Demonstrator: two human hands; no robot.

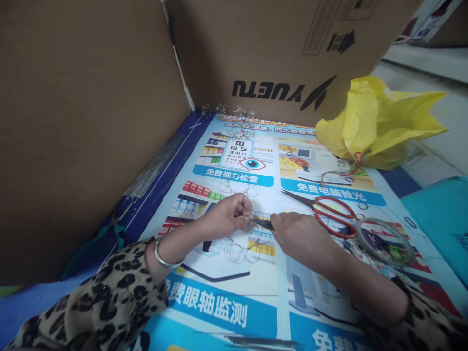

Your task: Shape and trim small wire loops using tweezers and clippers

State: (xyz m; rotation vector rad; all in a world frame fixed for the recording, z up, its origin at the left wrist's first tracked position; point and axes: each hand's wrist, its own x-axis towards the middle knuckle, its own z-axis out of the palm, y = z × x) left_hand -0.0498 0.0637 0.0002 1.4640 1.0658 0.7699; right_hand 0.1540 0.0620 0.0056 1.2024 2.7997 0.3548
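Black pointed tool in your right hand, that grip wrapped snug round it, tips right up at your left hand. Left grip pinched narrow, can't tell on what, too small. Wire loops just below it, over poster-covered surface. Red-handled scissors near your right hand, grey ring by their handles. Yellow bag further back, cardboard standing behind, more wire clumps along its foot.

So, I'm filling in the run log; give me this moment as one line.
right hand: holds dark pointed tool | left hand: fingers closed by its tip, held item unclear | red-handled scissors: lying near right hand
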